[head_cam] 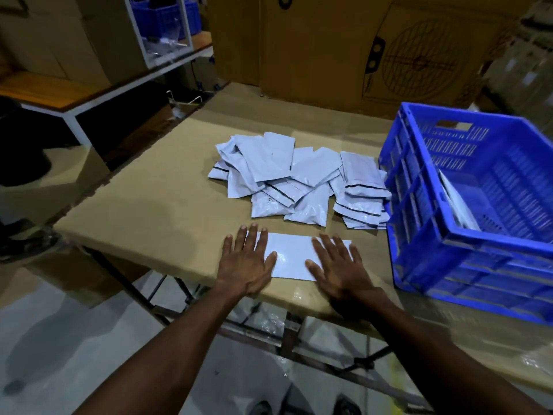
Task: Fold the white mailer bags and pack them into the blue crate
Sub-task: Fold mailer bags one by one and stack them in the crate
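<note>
Mailer bag (291, 257) under flat fingers (253, 235)

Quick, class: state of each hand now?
Left hand: open, fingers flat on the white mailer bag.
Right hand: open, pressing flat on the same bag.

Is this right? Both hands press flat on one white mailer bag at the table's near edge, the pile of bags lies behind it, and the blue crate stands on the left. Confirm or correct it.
Wrong on one point: the blue crate stands on the right, as the head view shows. The left hand and right hand do press flat on one white mailer bag at the table's near edge, the pile of bags behind it.
</note>
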Available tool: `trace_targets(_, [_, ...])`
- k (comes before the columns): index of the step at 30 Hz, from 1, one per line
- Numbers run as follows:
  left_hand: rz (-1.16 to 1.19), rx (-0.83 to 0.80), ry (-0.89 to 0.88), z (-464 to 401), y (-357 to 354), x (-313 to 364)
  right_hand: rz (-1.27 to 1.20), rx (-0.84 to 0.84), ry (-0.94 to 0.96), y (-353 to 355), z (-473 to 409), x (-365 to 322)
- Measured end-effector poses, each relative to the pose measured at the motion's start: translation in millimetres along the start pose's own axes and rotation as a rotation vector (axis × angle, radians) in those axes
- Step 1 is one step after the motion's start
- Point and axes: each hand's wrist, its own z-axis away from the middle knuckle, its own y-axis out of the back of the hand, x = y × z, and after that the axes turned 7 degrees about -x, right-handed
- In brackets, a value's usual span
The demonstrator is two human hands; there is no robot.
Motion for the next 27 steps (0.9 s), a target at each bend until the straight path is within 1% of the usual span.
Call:
trace_targets(5, [0.034,-0.046,0.001,0.3,4.5,-0.7,0.016,-0.087,-0.040,8.4,7.2,16.3])
trace_targets(6, [0.039,-0.061,0.005,0.7,8.6,0.1,0.034,-0.075,-0.051,9.9,5.8,13.2])
trace_targets(7, [0.035,-0.055,0.006,-0.4,12.6,1.5,0.063,-0.028,-0.055,11.2,3.7,7.4])
trace_targets(8, [0.017,-0.015,-0.003,-2.5,16.3,4.6,0.088,0.024,-0.045,12.5,1.0,-0.3])
trace_targets(10, [0.000,0.119,-0.068,-4.3,22.2,17.6,0.090,0.052,0.026,12.0,-6.2,-17.8])
trace_targets(12, [0.101,0.212,-0.209,-7.9,18.6,33.7,0.035,0.019,0.088,5.5,-12.0,-28.1])
trace_targets(13, [0.167,0.231,-0.277,-9.6,13.0,39.5,0.029,0.006,0.105,2.8,-13.3,-29.7])
trace_targets(14, [0.206,0.192,-0.300,-8.6,8.2,43.3,0.039,0.004,0.114,0.2,-13.8,-29.2])
trace_targets(15, [0.215,0.155,-0.293,-5.3,3.5,44.6,0.054,0.015,0.113,-1.7,-13.5,-26.4])
trace_targets(16, [0.196,0.155,-0.272,-2.6,-0.4,43.4,0.060,0.029,0.102,-2.8,-12.5,-22.3])
trace_targets(17, [0.146,0.159,-0.251,-0.6,-3.5,40.9,0.056,0.031,0.083,-4.0,-11.2,-16.9])
trace_targets(20, [-0.011,0.088,-0.187,1.7,-4.4,29.8,0.043,0.012,0.030,-3.8,-7.1,0.6])
trace_targets(23, [0.004,0.052,-0.099,1.8,-4.3,15.7,0.038,-0.009,-0.009,-0.3,-4.9,9.1])
trace_targets(25, [0.002,0.032,-0.085,3.4,-5.0,9.8,0.052,-0.049,-0.026,2.0,-3.1,9.1])
trace_targets(26, [-0.005,0.016,-0.087,3.6,-3.6,8.3,0.073,-0.043,-0.011,2.8,-1.1,7.9])
trace_targets(27, [-0.016,-0.003,-0.091,2.3,-1.7,7.7,0.094,-0.003,0.035,2.7,1.7,6.9])
